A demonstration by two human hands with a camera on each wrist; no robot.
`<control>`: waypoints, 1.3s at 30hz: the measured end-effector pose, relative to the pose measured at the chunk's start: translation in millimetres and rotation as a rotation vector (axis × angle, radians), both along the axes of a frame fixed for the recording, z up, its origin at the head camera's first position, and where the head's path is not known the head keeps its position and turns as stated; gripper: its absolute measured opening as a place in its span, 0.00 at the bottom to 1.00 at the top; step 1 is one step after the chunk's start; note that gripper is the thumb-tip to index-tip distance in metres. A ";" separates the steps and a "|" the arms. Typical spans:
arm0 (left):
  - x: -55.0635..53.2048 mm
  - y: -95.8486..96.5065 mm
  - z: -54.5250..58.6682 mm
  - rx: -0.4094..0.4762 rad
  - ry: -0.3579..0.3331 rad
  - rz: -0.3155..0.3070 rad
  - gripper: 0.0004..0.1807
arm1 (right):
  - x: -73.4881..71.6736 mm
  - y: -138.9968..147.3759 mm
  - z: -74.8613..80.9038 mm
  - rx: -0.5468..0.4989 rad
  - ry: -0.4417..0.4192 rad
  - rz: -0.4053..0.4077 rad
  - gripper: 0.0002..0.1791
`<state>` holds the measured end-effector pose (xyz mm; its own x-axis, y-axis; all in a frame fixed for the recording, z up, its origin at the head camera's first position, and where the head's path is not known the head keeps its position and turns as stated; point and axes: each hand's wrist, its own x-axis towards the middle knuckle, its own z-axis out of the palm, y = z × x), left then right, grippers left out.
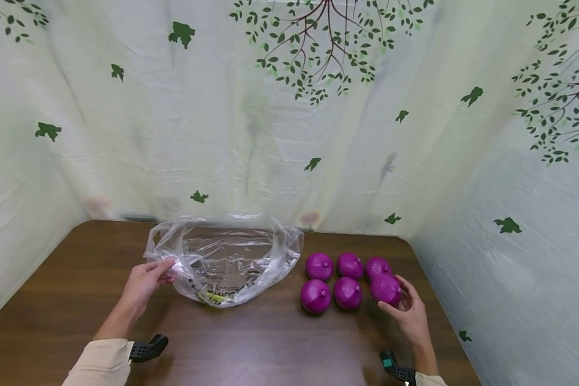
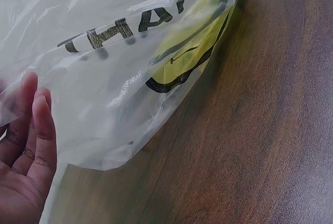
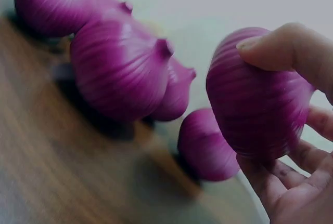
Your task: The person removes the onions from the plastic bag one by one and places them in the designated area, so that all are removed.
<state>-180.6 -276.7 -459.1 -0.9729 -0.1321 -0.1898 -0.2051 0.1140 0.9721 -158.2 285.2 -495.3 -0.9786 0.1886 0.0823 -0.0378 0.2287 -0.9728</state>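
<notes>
Between the thumb and fingers of my right hand [image 1: 412,311] is a purple onion [image 1: 386,290], held at the right end of the onion group. In the right wrist view this onion [image 3: 260,96] looks raised off the table. Several more onions, among them a front-left onion [image 1: 316,296], stand in two rows beside it. On the left, my left hand [image 1: 147,281] pinches the side edge of a clear plastic bag [image 1: 236,279]. The bag's mouth gapes wide, and black lettering with a yellow patch [image 2: 192,42] shows on it in the left wrist view.
Everything stands on a brown wooden table [image 1: 251,348]. A pale curtain [image 1: 212,134] with leaf prints hangs along the back and both sides. Each wrist wears a black strap device, such as the left strap [image 1: 148,348].
</notes>
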 end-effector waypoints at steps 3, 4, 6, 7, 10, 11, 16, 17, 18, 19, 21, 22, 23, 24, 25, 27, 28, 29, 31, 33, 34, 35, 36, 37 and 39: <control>-0.4 -0.4 0.3 -0.017 0.003 -0.006 0.24 | -0.1 0.4 -6.1 -0.015 -0.033 -0.035 0.46; -0.5 -0.3 0.6 -0.022 0.003 -0.008 0.25 | -0.3 0.4 -7.9 -0.021 -0.044 -0.042 0.46; -0.7 -0.3 0.8 -0.034 -0.003 -0.010 0.27 | -0.4 0.5 -11.2 -0.034 -0.065 -0.048 0.46; -0.7 -0.3 0.8 -0.037 -0.008 -0.011 0.27 | -0.5 0.6 -12.8 -0.037 -0.076 -0.051 0.46; -0.8 0.1 0.5 -0.031 -0.012 -0.010 0.27 | -0.8 0.5 -16.9 -0.040 -0.114 -0.068 0.46; -0.9 0.3 0.4 -0.028 -0.011 -0.009 0.27 | -0.7 0.3 -18.2 -0.037 -0.123 -0.075 0.47; -1.2 0.9 -0.4 -0.023 -0.009 -0.013 0.26 | -1.9 -0.8 -25.7 -0.029 -0.139 -0.094 0.47; -1.1 1.0 -0.7 -0.022 -0.009 -0.014 0.26 | -2.2 -1.1 -27.4 -0.030 -0.139 -0.094 0.47; -1.1 0.9 -1.1 -0.023 -0.010 -0.014 0.26 | -2.6 -1.4 -29.0 -0.032 -0.138 -0.091 0.47; -1.0 0.9 -1.5 -0.021 -0.009 -0.013 0.26 | -2.9 -1.7 -30.6 -0.030 -0.136 -0.089 0.47; -0.9 0.7 -2.5 -0.019 -0.007 -0.012 0.26 | -3.7 -2.1 -33.7 -0.030 -0.130 -0.087 0.46; -0.9 0.5 -3.1 -0.017 -0.007 -0.010 0.25 | -4.0 -2.5 -34.9 -0.026 -0.127 -0.084 0.46; -0.7 0.5 -3.7 -0.016 -0.005 -0.008 0.25 | -4.3 -2.7 -35.8 -0.019 -0.126 -0.080 0.46; -0.5 0.3 -4.2 -0.014 -0.006 -0.007 0.25 | -4.8 -2.9 -36.8 -0.011 -0.126 -0.077 0.46; -0.3 0.2 -4.6 -0.014 -0.008 -0.006 0.24 | -5.2 -3.0 -37.6 -0.004 -0.126 -0.076 0.46; -0.1 0.2 -5.4 -0.012 -0.008 -0.007 0.24 | -5.4 -3.3 -38.2 0.013 -0.127 -0.069 0.46; 0.0 0.2 -5.6 -0.010 -0.006 -0.007 0.24 | -5.5 -3.4 -38.3 0.023 -0.130 -0.065 0.46; 0.0 0.2 -5.7 -0.011 -0.004 -0.007 0.24 | -5.6 -3.3 -38.4 0.029 -0.132 -0.061 0.46; -0.3 0.1 -5.7 -0.005 0.001 -0.007 0.24 | -6.3 -3.2 -38.9 0.043 -0.132 -0.056 0.47; -0.4 -0.2 -5.5 -0.003 0.004 -0.007 0.24 | -7.3 -2.9 -39.3 0.058 -0.130 -0.052 0.47; -0.6 -0.3 -5.5 0.000 0.005 -0.005 0.24 | -7.8 -2.7 -39.5 0.066 -0.128 -0.049 0.47; -0.6 -0.4 -5.3 0.001 0.004 -0.004 0.24 | -8.4 -2.4 -39.8 0.071 -0.127 -0.048 0.47; -0.7 -0.5 -5.3 0.003 0.003 -0.003 0.24 | -9.0 -2.2 -40.1 0.075 -0.127 -0.049 0.47; -0.8 -0.5 -5.3 0.001 0.001 -0.002 0.24 | -9.2 -1.8 -40.3 0.077 -0.126 -0.050 0.47; -1.3 0.1 -5.6 0.006 0.002 -0.002 0.24 | -9.8 -0.8 -40.6 0.071 -0.125 -0.054 0.47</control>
<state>-181.9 -276.6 -464.7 -0.9734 -0.1295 -0.1888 -0.2032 0.1085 0.9731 -168.1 284.4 -535.8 -0.9706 0.2394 -0.0245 0.0969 0.2956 -0.9504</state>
